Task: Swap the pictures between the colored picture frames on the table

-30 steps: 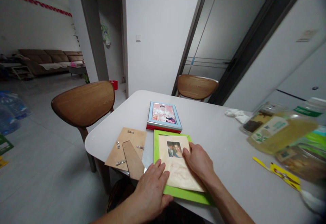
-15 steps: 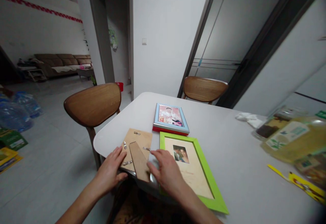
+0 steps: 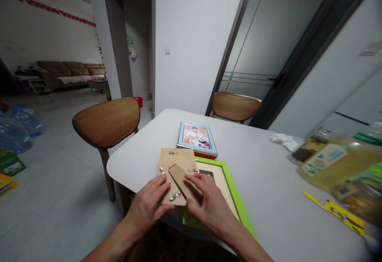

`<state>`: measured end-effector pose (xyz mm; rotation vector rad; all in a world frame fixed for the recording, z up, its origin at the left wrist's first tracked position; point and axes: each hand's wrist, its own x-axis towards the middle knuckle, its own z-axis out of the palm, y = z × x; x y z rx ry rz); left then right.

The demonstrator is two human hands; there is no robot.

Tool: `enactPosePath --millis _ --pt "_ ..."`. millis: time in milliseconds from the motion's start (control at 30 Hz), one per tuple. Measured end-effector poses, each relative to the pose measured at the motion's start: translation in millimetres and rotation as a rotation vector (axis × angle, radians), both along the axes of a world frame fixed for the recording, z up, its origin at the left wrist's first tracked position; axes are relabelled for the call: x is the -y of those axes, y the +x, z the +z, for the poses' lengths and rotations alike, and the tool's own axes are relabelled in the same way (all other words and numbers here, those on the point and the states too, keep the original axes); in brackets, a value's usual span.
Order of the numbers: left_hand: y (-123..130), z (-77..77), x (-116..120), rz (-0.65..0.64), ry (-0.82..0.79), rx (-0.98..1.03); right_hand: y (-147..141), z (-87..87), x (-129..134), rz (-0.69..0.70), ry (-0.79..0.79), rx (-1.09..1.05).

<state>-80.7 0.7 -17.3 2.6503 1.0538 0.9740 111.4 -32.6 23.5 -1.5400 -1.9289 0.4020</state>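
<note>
My left hand grips the lower left edge of a brown backing board, thumb under its near edge. On the right side my right hand has its fingers on the board's stand leg and its thumb near the lower edge. Metal clips and the slanted stand leg show on the board. The board overlaps the left part of a green picture frame, partly hiding the photo in it. Behind them lies a light blue frame with a pink picture, on top of something red.
On the right of the white table are a tissue, a large bottle of yellowish liquid, plastic food containers and a yellow item. Wooden chairs stand at the left and far side.
The backing board has moved right, from beside the green frame to partly over it. Both hands have moved right with it, and my left hand has closed on its edge.
</note>
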Motion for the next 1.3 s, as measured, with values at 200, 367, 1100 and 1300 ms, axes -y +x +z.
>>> enactPosePath --millis 200,367,1100,1300 --pt "66.5 6.1 19.8 -0.163 -0.142 -0.077 66.8 -8.2 32.3 -0.123 -0.131 0.062" --pt "90.6 -2.7 21.5 -0.174 -0.172 -0.144 87.9 -23.8 35.7 -0.141 -0.166 0.122" --pt "62.6 -7.8 8.4 -0.219 -0.34 -0.253 54.5 -48.9 34.0 0.057 0.201 0.41" --pt "62.9 -5.7 8.0 -0.218 -0.351 -0.242 58.9 -45.5 36.8 0.141 0.187 0.421"
